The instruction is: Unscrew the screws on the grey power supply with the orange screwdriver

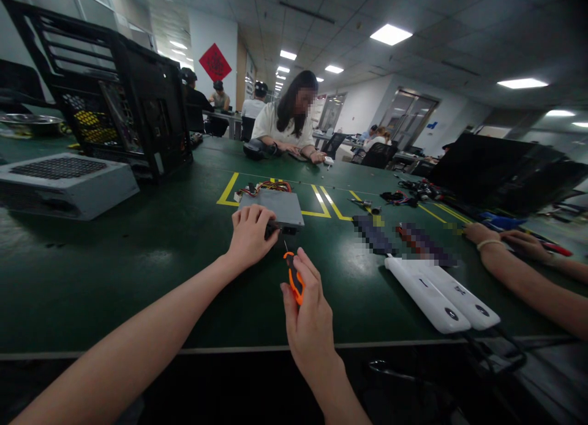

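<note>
A grey computer power supply (pixel 280 206) lies on the green table, with a bundle of coloured wires (pixel 271 187) behind it. My left hand (pixel 252 234) grips its near left corner, fingers curled over the top and the thumb by the front face. Part of that face is covered by the hand; a dark socket shows to its right. In my right hand (pixel 312 308) is an orange and black screwdriver (pixel 294 277). Its thin shaft points up toward the front of the power supply, and I cannot tell whether the tip touches it.
To the left stand a black computer case (pixel 151 106) and a second power supply (pixel 68 183). White devices (pixel 427 293) with straps lie on the right, near a co-worker's hands (pixel 482 234). Cables (pixel 413 189) and a dark monitor (pixel 509 171) are farther back. A person (pixel 287 119) sits opposite.
</note>
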`<state>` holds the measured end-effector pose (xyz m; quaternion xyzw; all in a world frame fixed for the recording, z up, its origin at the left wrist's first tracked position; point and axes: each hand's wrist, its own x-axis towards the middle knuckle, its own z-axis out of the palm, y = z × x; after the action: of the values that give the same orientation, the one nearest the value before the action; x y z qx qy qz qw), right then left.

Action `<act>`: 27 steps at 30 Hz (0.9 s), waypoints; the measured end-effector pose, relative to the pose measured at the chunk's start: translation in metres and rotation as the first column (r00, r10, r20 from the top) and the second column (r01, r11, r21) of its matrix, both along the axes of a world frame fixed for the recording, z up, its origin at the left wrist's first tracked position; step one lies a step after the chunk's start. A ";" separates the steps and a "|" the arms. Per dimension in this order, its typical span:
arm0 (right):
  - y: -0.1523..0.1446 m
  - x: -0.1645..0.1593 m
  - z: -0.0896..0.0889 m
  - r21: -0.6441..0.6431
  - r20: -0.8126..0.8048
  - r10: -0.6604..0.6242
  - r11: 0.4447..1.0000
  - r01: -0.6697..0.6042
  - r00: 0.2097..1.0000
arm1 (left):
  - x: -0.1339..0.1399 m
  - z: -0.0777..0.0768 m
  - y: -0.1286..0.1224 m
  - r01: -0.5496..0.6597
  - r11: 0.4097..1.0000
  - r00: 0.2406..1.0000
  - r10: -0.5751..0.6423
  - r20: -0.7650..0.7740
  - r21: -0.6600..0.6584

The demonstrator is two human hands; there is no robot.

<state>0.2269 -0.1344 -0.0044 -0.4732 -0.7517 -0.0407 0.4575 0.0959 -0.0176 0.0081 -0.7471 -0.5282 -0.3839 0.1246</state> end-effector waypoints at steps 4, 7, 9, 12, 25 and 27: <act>-0.001 0.000 0.001 0.011 0.087 0.042 0.999 -0.043 0.995 | 0.000 0.000 0.000 -0.004 1.000 1.000 0.004 -0.006 0.005; -0.002 -0.001 -0.001 -0.004 0.110 0.028 1.000 -0.028 0.994 | -0.001 0.000 0.000 -0.003 1.000 1.000 0.003 -0.014 0.007; -0.001 0.000 -0.002 -0.005 0.070 -0.007 1.000 0.007 0.998 | -0.001 0.000 0.000 -0.001 1.000 1.000 0.001 -0.014 0.006; 0.000 0.001 -0.003 0.006 0.033 -0.010 1.000 0.010 0.999 | 0.000 0.001 0.000 -0.004 1.000 1.000 0.004 -0.013 0.004; 0.000 -0.003 -0.007 0.000 0.105 0.049 0.999 -0.050 0.993 | 0.000 -0.002 0.002 -0.023 1.000 1.000 0.023 -0.015 0.017; 0.002 -0.003 -0.009 0.014 0.068 0.013 1.000 -0.014 0.998 | 0.000 -0.002 0.002 -0.014 1.000 1.000 0.015 -0.014 0.018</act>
<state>0.2244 -0.1322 -0.0130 -0.4634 -0.7696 -0.0589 0.4354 0.0954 -0.0157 0.0063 -0.7447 -0.5293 -0.3825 0.1376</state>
